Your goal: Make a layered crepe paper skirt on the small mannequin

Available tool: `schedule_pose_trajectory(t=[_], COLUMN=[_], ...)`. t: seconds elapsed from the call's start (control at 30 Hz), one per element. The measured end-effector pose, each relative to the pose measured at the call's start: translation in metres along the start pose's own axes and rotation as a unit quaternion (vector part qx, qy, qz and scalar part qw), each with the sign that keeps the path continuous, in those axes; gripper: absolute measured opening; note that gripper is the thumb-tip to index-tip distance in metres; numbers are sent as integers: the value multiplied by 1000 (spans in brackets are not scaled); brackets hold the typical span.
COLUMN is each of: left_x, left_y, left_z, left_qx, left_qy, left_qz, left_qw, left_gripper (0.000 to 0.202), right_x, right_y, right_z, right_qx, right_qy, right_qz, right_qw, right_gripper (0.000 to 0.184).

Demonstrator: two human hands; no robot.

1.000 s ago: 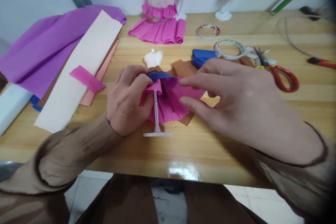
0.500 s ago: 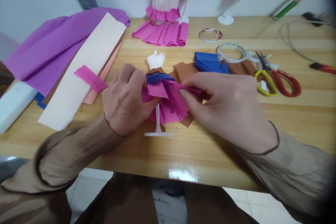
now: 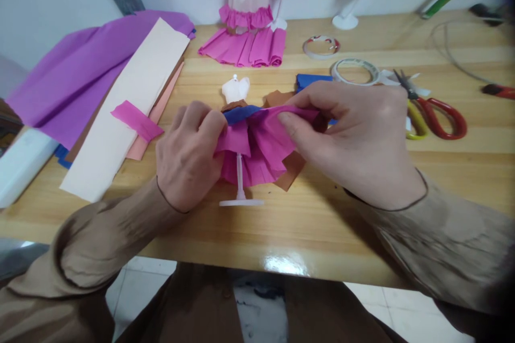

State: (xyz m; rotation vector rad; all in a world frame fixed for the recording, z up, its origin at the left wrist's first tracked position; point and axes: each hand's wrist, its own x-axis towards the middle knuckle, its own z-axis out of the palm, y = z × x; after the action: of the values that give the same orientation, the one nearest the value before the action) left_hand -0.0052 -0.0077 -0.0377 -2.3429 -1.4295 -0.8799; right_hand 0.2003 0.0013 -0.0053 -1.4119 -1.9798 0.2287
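A small white doll-size dress form (image 3: 235,90) stands upright on a thin stem with a flat round base. Round its waist sit brown and blue crepe paper bands, and below them flares a pink crepe paper skirt (image 3: 263,163). My left hand (image 3: 191,155) is closed at the skirt's left side, with its fingertips partly hidden behind the paper. Between thumb and fingers, my right hand (image 3: 350,139) pinches the upper right edge of the pink paper and holds it stretched out sideways. Brown paper (image 3: 294,169) shows behind the skirt, partly covered.
Scissors (image 3: 436,112) lie right of my right hand, beside a tape roll (image 3: 356,72). A smaller ring of tape (image 3: 321,46) is farther back. Purple paper (image 3: 80,72), a cream strip (image 3: 132,102) and a pink scrap (image 3: 137,120) lie left. Pleated pink paper (image 3: 245,47) lies behind.
My right hand has moved slightly up and right, drawing the pink paper's edge outward and higher. My left hand stays at the skirt's left side. The view has shifted a little.
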Motion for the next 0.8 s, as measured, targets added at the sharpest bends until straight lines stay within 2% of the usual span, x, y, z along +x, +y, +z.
schedule_pose_trajectory(t=[0.1, 0.2, 0.3, 0.43, 0.6, 0.73, 0.8], left_x=[1, 4, 8, 11, 10, 9, 7], left_y=[2, 1, -3, -6, -5, -8, -8], left_z=[3, 4, 1, -5, -8, -1, 3], left_qx=[20, -9, -91, -161, -173, -166, -145], left_qy=[27, 45, 27, -9, -31, -28, -22], left_qz=[16, 24, 4, -19, -35, -46, -55], left_qw=[999, 999, 995, 987, 984, 985, 988], left_gripper=[9, 11, 14, 15, 14, 3, 12], right_x=[0, 0, -1, 0, 0, 3, 5], right_y=[-1, -3, -4, -7, -11, -10, -7], right_z=[-1, -1, -1, -3, -5, -2, 0], right_qx=[14, 20, 20, 62, 127, 154, 156], right_qy=[-12, -17, -15, -43, -74, -86, -84], right_qz=[0, -7, -3, 24, 61, 97, 94], right_qw=[1000, 1000, 1000, 997, 987, 980, 980], right_gripper=[19, 18, 18, 21, 21, 20, 22])
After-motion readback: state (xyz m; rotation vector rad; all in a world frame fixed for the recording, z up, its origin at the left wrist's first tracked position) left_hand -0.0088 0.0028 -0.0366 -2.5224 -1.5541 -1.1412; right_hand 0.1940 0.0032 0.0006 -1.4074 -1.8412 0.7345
